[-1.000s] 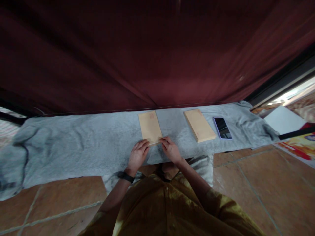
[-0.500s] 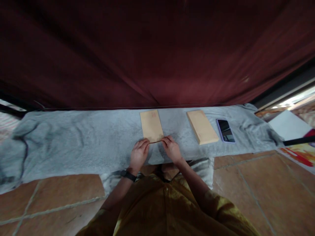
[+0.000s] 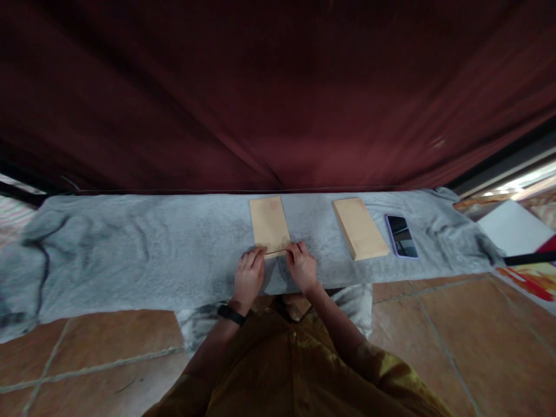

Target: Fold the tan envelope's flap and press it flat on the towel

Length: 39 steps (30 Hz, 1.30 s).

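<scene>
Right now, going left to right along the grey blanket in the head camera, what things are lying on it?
Tan envelope → thicker tan stack → phone, dark screen up.

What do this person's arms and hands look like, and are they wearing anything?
Both hands are bare, with no gloves. The left hand has a black band at its wrist, like a watch; the right hand has a plain wrist. Mustard-yellow shirt sleeves cover the upper arms; the forearms are bare.
</scene>
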Available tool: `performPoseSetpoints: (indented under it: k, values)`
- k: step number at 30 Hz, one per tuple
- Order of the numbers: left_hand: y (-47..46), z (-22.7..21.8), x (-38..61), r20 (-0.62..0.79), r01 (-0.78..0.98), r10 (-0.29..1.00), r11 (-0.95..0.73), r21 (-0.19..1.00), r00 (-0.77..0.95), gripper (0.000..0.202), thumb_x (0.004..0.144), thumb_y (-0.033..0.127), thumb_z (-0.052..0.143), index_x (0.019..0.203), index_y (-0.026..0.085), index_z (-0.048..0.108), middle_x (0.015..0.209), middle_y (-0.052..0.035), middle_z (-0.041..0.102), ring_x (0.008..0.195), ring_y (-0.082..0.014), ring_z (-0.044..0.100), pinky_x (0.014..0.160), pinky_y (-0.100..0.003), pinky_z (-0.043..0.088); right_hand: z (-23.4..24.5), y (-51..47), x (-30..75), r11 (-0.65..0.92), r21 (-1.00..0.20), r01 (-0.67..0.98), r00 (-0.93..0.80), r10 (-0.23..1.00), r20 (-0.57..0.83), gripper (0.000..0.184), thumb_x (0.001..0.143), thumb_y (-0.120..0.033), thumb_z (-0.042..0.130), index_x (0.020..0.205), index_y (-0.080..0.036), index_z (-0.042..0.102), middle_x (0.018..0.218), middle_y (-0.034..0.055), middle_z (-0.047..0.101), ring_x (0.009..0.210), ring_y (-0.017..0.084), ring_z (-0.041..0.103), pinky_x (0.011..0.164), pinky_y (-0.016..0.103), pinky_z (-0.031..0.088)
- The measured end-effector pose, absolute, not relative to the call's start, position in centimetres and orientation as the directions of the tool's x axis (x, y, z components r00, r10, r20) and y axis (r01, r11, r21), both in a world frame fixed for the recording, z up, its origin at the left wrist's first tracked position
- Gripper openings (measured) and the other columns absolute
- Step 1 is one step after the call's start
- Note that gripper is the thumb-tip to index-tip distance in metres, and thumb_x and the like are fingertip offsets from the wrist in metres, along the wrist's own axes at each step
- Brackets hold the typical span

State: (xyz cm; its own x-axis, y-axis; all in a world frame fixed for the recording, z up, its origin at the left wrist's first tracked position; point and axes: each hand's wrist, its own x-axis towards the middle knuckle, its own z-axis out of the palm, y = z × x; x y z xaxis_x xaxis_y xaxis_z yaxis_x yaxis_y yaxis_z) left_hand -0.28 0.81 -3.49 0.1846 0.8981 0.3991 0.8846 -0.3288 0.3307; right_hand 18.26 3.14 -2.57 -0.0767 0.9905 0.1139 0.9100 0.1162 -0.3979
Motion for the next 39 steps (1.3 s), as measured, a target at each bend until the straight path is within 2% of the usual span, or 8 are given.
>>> performPoseSetpoints:
  k: [4,8,13,23,26,30,35,39]
  values:
    - [-0.1,-3.0,0.2,0.365,0.829,0.828,-0.519,0.209,0.426,0.046,0.095,0.011,0.042,0.14,0.015,0.052,0.145,-0.0132,0.055,0.139,-0.0254,0.046,0.114,-0.045,0.042,-2.7,3.1,18.1,0.11,-0.398,0.911,-0.069,0.991,0.117,0.015,0.101,-0.024,0.05,0.107,-0.023,0.064,0.108,0.0044,0.064,0.077,0.016,0.064,0.064,0.024,0.045]
    - [-0.5,-3.0,0.9,0.291,0.73,0.731,-0.67,0.135,0.617,0.044,0.098,0.018,0.045,0.141,0.012,0.051,0.15,-0.0117,0.051,0.144,-0.0222,0.039,0.119,-0.039,0.037,-2.6,3.0,18.0,0.104,-0.393,0.914,-0.067,0.992,0.108,0.015,0.102,-0.025,0.049,0.106,-0.023,0.064,0.107,0.0048,0.065,0.078,0.016,0.064,0.066,0.024,0.045]
    - [-0.4,-3.3,1.3,0.283,0.775,0.778,-0.614,0.152,0.561,0.048,0.1,0.031,0.045,0.143,0.01,0.049,0.15,-0.0129,0.05,0.143,-0.0219,0.041,0.118,-0.038,0.037,-2.5,3.0,18.0,0.103,-0.381,0.919,-0.066,0.992,0.111,0.017,0.103,-0.028,0.049,0.107,-0.022,0.064,0.108,0.0053,0.064,0.078,0.016,0.064,0.067,0.024,0.045]
    - [-0.5,-3.6,1.5,0.282,0.783,0.792,-0.598,0.174,0.542,0.045,0.1,0.028,0.044,0.142,0.012,0.051,0.148,-0.0138,0.053,0.141,-0.022,0.045,0.118,-0.041,0.038,-3.1,3.0,18.1,0.133,-0.404,0.905,-0.077,0.985,0.154,0.017,0.102,-0.027,0.049,0.108,-0.022,0.064,0.106,0.0048,0.063,0.079,0.015,0.065,0.068,0.024,0.049]
    - [-0.5,-3.4,1.6,0.273,0.787,0.801,-0.588,0.187,0.534,0.044,0.099,0.028,0.045,0.14,0.013,0.053,0.147,-0.0135,0.053,0.14,-0.0214,0.046,0.119,-0.041,0.037,-3.3,2.9,18.2,0.152,-0.447,0.882,-0.074,0.979,0.189,0.019,0.101,-0.024,0.048,0.111,-0.021,0.063,0.108,0.0059,0.063,0.082,0.016,0.066,0.071,0.025,0.05]
    - [-0.7,-3.3,1.6,0.274,0.792,0.809,-0.577,0.201,0.52,0.043,0.099,0.027,0.046,0.14,0.015,0.054,0.147,-0.0125,0.054,0.14,-0.0206,0.045,0.12,-0.041,0.035,-3.3,2.4,18.7,0.221,-0.557,0.801,-0.082,0.961,0.264,0.03,0.102,-0.02,0.041,0.125,-0.02,0.059,0.118,0.01,0.061,0.102,0.019,0.064,0.083,0.029,0.053]
    - [-0.7,-3.5,1.7,0.266,0.786,0.811,-0.578,0.22,0.521,0.044,0.097,0.023,0.047,0.138,0.011,0.055,0.144,-0.0157,0.056,0.138,-0.0222,0.048,0.118,-0.042,0.037,-3.0,1.1,18.9,0.413,-0.549,0.727,-0.297,0.91,0.291,0.033,0.102,-0.023,0.042,0.126,-0.019,0.064,0.123,0.0114,0.065,0.115,0.023,0.059,0.102,0.039,0.047]
    - [-0.7,-3.6,1.8,0.237,0.799,0.827,-0.557,0.225,0.509,0.043,0.095,0.021,0.047,0.135,0.008,0.057,0.138,-0.0184,0.06,0.135,-0.024,0.052,0.117,-0.044,0.038,-2.7,0.7,18.8,0.522,-0.504,0.688,-0.442,0.852,0.28,0.039,0.104,-0.026,0.041,0.137,-0.017,0.058,0.136,0.011,0.061,0.125,0.023,0.054,0.109,0.042,0.042]
